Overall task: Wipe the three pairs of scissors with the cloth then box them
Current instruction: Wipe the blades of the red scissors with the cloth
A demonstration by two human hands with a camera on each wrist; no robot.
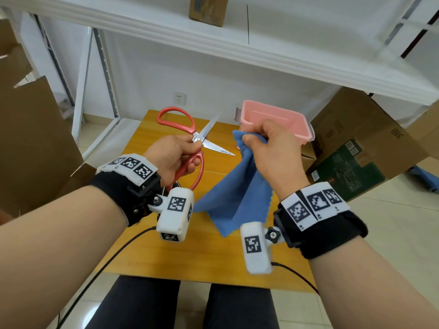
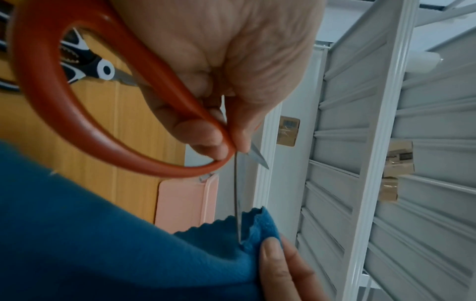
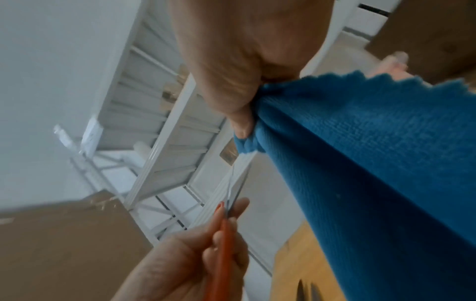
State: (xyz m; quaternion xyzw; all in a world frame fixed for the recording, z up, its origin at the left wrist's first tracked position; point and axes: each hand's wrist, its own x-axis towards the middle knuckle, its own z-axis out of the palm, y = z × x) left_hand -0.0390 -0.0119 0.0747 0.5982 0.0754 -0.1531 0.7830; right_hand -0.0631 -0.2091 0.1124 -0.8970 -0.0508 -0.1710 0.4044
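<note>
My left hand [image 1: 187, 150] grips the red-handled scissors [image 1: 177, 119] by the lower handle loop near the pivot, above the wooden table [image 1: 190, 252]. Their blades [image 1: 213, 148] are spread wide. My right hand [image 1: 259, 138] pinches a bunched top of the blue cloth [image 1: 237, 193], which hangs down to the table. In the left wrist view one blade [image 2: 238, 203] runs tip-first into a cloth [image 2: 103, 244] fold beside my right thumb. A black-and-white pair of scissors [image 2: 85, 65] lies on the table behind the red handle. The pink box [image 1: 275, 117] stands open behind my right hand.
Large cardboard boxes stand at the left [image 1: 28, 138] and at the right [image 1: 368, 143] of the table. A white metal shelf [image 1: 237, 43] runs overhead and behind. Wrist-camera cables [image 1: 114, 255] trail over the table's near edge, where my legs are.
</note>
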